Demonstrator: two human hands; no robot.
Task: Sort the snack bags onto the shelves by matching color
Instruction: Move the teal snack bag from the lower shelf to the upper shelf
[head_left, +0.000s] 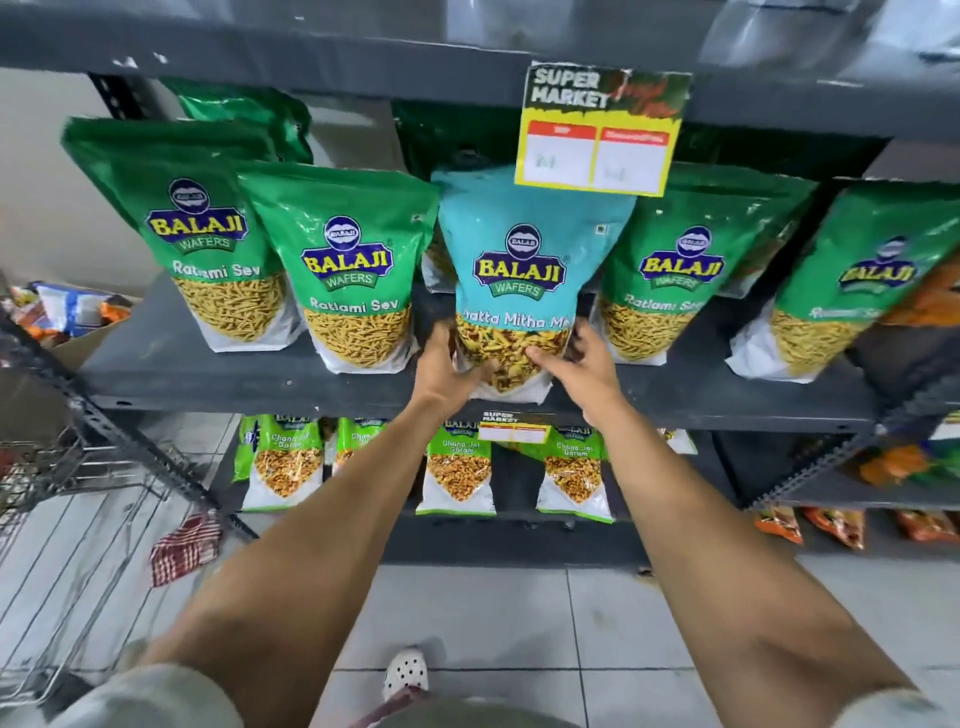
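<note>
A light blue Khatta Mitha Mix bag (524, 249) stands upright on the grey middle shelf (218, 374), in a row of green Ratlami Sev bags (348, 270). Both hands grip its lower part: my left hand (449, 364) on its left bottom edge, my right hand (579, 364) on its right bottom edge, fingers curled onto the clear window. More green bags stand to the left (192, 228) and right (675, 270), (852, 280). The bag's base rests at the shelf's front edge.
A yellow price tag (597, 140) hangs from the shelf above, over the blue bag's top. Lighter green Chana Jor Garam bags (457, 467) fill the lower shelf. A wire cart (78, 519) with a checked cloth (184, 545) stands at left. Orange bags (831, 525) lie at lower right.
</note>
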